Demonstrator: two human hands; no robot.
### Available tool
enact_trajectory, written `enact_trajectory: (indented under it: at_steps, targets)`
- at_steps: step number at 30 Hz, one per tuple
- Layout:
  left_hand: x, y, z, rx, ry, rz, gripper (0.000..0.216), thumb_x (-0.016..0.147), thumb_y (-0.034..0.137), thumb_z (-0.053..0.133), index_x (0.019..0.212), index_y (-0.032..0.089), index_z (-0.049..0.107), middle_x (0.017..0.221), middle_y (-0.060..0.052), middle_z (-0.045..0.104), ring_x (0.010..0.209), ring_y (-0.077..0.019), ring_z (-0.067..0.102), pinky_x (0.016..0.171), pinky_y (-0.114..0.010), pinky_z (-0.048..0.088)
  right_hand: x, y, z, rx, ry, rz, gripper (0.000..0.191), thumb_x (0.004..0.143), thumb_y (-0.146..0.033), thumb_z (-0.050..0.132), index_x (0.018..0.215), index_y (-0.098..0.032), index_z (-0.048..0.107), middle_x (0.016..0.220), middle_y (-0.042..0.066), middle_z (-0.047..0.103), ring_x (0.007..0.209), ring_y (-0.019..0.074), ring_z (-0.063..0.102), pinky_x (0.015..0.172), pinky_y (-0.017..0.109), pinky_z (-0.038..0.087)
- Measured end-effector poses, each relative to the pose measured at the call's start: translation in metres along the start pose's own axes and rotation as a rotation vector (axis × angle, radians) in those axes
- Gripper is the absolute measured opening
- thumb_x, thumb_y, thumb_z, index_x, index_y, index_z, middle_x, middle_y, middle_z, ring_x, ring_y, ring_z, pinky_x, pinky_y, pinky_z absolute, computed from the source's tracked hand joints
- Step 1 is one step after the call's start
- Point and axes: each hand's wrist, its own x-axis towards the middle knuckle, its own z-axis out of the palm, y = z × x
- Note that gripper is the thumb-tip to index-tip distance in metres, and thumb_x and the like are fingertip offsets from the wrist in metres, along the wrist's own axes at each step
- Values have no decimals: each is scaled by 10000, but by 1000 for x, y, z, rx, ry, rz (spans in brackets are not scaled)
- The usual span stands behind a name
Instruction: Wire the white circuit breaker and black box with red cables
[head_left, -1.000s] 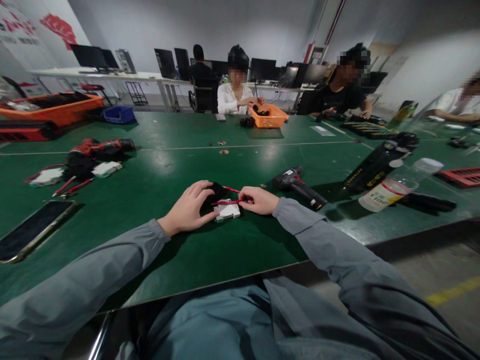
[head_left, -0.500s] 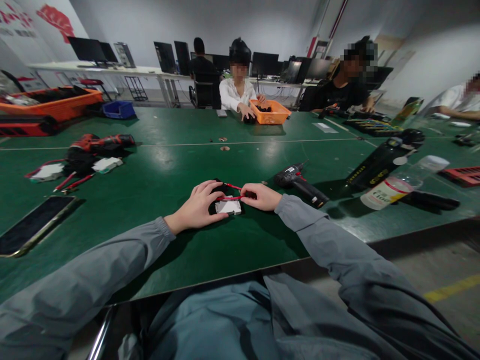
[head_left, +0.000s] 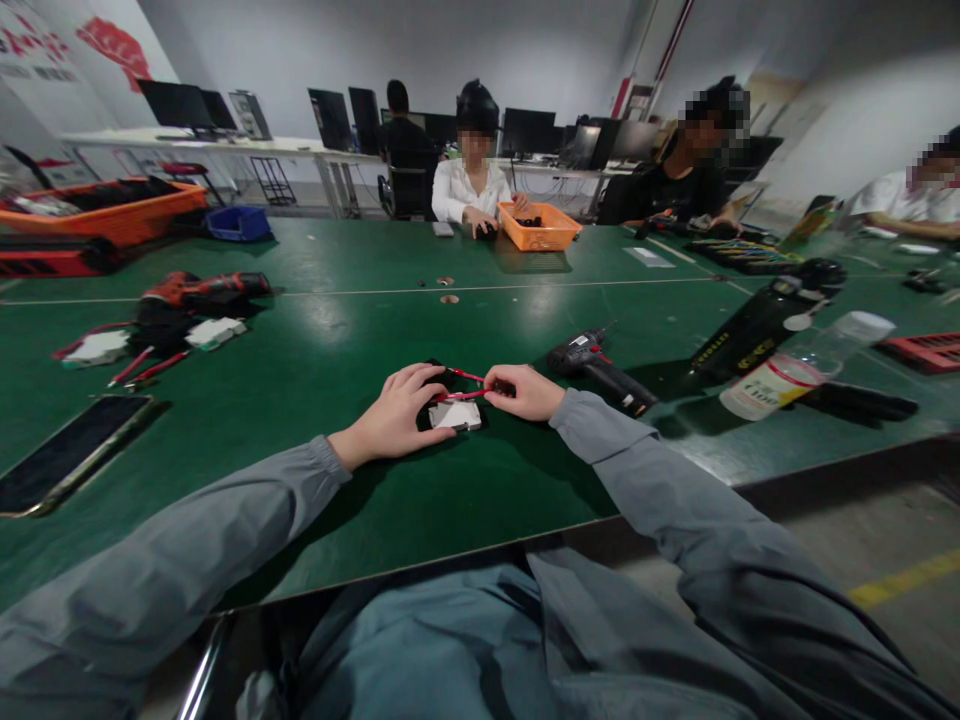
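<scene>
Both hands work mid-surface, near side. Left hand point(head_left: 394, 412) palm down, grip spread wide: fingers over a black piece point(head_left: 444, 379), thumb along the near side of a white block point(head_left: 456, 415). Cannot tell if it clamps either one. Right hand point(head_left: 525, 392) in a narrow pinch, thumb and fingers closed on red leads point(head_left: 466, 395) just right of the block; fingertips partly hidden. White block sits flat on the green surface point(head_left: 450, 530) between the hands, black piece just beyond it, mostly covered by left fingers.

Black drill point(head_left: 611, 375) lies near the right hand, beyond and right. Further right: dark bottle point(head_left: 757, 325) and clear labelled bottle point(head_left: 776, 385). Left side: phone point(head_left: 71, 450) lying flat near the edge; beyond it a red-and-black drill point(head_left: 199, 288) with two more white blocks point(head_left: 216, 332) and more red leads point(head_left: 161, 369). Blue bin point(head_left: 238, 223) far left, beside a big orange crate point(head_left: 142, 222). Across, a co-worker in white point(head_left: 465, 190) has one hand next to a small orange basket point(head_left: 544, 238).
</scene>
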Motion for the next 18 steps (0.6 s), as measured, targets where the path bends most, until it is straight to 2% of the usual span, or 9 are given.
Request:
enact_trajectory:
  at_steps: [18]
  targets:
    - [-1,0,0,-25,-18,-12,591,797,636,626,1219,222,606,1484,-134,447,1394,-370,347,1131,-589,307,-3,8,-5,-30,-88,52,137,867,-289,599,876,-154,622,731,8,597,621,122,510,588,253,397]
